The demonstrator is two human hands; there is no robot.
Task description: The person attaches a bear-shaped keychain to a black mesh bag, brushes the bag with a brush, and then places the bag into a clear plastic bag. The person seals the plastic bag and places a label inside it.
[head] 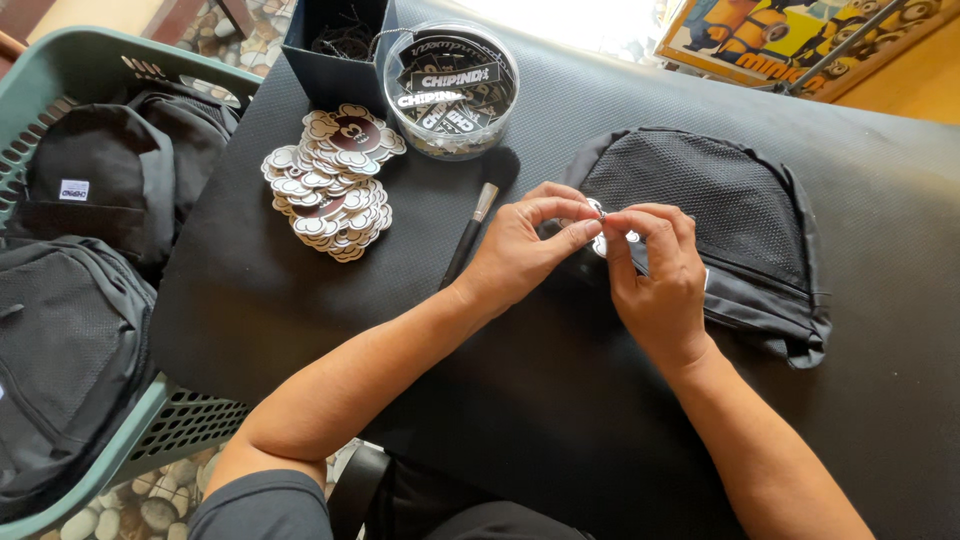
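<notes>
Two hands, both mine, meet over the black backpack (740,215) that lies flat on the black table mat (560,400). My left hand (520,250) and right hand (655,275) each have thumb and forefinger pinched tight on a small white and silver tag (601,213) at the bag's near edge; the other fingers curl loosely. The tag is mostly hidden by my fingertips, so I cannot make out its shape. The backpack has a mesh front panel, a smoother black band along its lower side, and a dark zip line running around it.

To my left a green plastic basket (60,70) with slotted walls holds more black backpacks (90,250), stacked on each other; one shows a small white label. At the far edge of the mat stands a round clear tub (452,92) filled with black strips bearing white lettering. Beside it a dark square box (330,45) holds a tangle of thin black loops.

Between the tub and the basket lies a heap of flat cartoon-shaped cutouts (332,180), white-edged with brown centres, fanned over one another. A black-handled brush (478,215) with a silver collar lies just beside my left hand, its bristles pointing toward the tub. A bright cartoon poster (790,35) leans at the far right. Pebbled flooring (150,500) shows below the basket. Nothing lies between my hands and the bag.
</notes>
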